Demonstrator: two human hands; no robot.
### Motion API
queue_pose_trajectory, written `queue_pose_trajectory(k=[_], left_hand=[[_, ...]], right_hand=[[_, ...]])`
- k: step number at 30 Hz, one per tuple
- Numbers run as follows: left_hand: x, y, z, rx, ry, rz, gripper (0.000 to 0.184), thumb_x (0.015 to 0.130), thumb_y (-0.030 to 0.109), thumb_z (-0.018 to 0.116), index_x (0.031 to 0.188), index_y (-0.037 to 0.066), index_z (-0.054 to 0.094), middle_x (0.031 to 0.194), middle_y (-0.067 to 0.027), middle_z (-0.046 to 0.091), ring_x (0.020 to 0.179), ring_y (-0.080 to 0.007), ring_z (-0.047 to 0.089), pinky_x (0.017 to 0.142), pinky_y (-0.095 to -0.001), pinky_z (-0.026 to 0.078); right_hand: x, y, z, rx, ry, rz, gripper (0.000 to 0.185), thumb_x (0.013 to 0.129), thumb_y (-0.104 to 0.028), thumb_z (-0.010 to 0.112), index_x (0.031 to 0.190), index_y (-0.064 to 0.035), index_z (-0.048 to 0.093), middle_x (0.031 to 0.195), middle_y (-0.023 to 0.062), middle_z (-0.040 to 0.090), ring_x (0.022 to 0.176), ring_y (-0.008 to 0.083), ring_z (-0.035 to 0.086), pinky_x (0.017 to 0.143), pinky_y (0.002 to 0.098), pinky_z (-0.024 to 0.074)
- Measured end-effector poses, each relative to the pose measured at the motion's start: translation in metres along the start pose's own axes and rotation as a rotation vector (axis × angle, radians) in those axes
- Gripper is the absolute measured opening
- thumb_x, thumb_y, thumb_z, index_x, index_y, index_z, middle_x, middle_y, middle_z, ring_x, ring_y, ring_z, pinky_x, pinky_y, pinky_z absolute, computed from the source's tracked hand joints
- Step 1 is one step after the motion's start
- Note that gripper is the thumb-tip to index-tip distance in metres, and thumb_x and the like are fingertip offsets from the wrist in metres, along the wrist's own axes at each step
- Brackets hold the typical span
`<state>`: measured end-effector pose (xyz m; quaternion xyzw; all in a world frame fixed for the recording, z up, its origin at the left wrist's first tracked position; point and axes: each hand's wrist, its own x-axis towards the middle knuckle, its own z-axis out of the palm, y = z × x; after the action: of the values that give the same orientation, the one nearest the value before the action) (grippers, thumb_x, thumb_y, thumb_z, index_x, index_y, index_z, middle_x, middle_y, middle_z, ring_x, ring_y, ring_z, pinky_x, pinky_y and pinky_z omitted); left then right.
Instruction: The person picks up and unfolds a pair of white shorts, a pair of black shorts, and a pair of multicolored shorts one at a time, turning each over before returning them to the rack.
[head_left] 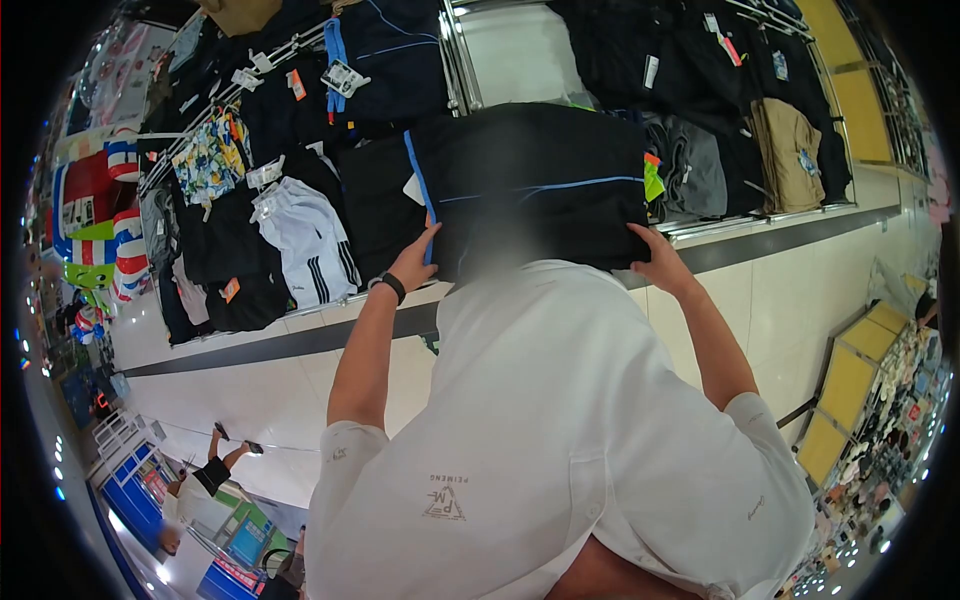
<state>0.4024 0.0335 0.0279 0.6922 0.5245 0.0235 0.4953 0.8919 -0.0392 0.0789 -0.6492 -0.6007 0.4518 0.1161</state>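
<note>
Directly ahead, a folded black cloth garment with blue piping (580, 150) stretches left to right by the silver metal rack (456, 62), your left hand (413, 262) and right hand (660, 264) equally near, gripping its opposite ends.

Black garment (590, 215): cloth, matt, lightly creased; blue trim (590, 182) smooth. Rack rails (456, 62): metal, bright and glossy. White shorts (297, 232): cloth, soft folds, matt to faintly lustrous. Patterned shorts (208, 158): cloth, crumpled. Tan garment (785, 135) and grey garments (697, 165): cloth, matt, wrinkled. White shirt (540, 390): thin cloth, matt, loosely creased, with printed marks. Floor tiles (800, 270): hard, smooth, glossy, reflecting light; dark floor band (290, 346) smooth. Wristband (393, 287): dark, smooth; material cannot be determined. Hang tag (344, 78): appears to be paper, smooth.
</note>
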Motion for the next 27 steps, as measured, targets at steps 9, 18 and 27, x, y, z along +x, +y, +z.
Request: queue_pose_trajectory(k=[9, 18, 27], left_hand=[[0.028, -0.009, 0.004, 0.238, 0.187, 0.013, 0.040, 0.072, 0.001, 0.071, 0.111, 0.006, 0.065, 0.100, -0.0166, 0.064, 0.088, -0.0328, 0.062, 0.080, -0.0388, 0.050], [0.011, -0.029, 0.002, -0.575, 0.147, -0.184, 0.057, 0.081, -0.003, 0.066, 0.134, 0.002, 0.047, 0.093, -0.0048, 0.062, 0.085, -0.0129, 0.058, 0.079, -0.0271, 0.048], [-0.012, -0.043, 0.037, -0.755, 0.136, -0.418, 0.055, 0.091, 0.017, 0.064, 0.139, 0.000, 0.042, 0.090, 0.0013, 0.057, 0.084, -0.0091, 0.051, 0.079, -0.0261, 0.042]], right_hand=[[0.016, 0.007, -0.004, 0.028, 0.073, 0.048, 0.059, 0.072, -0.003, 0.072, 0.129, -0.0027, 0.056, 0.117, 0.0186, 0.060, 0.111, 0.0333, 0.058, 0.098, 0.0357, 0.0449], [0.005, 0.018, -0.019, 0.657, -0.086, 0.234, 0.066, 0.078, 0.008, 0.067, 0.140, -0.0045, 0.047, 0.110, 0.0056, 0.062, 0.094, 0.0097, 0.059, 0.084, 0.0239, 0.0480], [-0.013, 0.063, 0.020, 0.561, 0.054, 0.454, 0.036, 0.081, -0.022, 0.075, 0.109, -0.0043, 0.060, 0.086, 0.0029, 0.062, 0.074, 0.0118, 0.061, 0.065, 0.0268, 0.0493]])
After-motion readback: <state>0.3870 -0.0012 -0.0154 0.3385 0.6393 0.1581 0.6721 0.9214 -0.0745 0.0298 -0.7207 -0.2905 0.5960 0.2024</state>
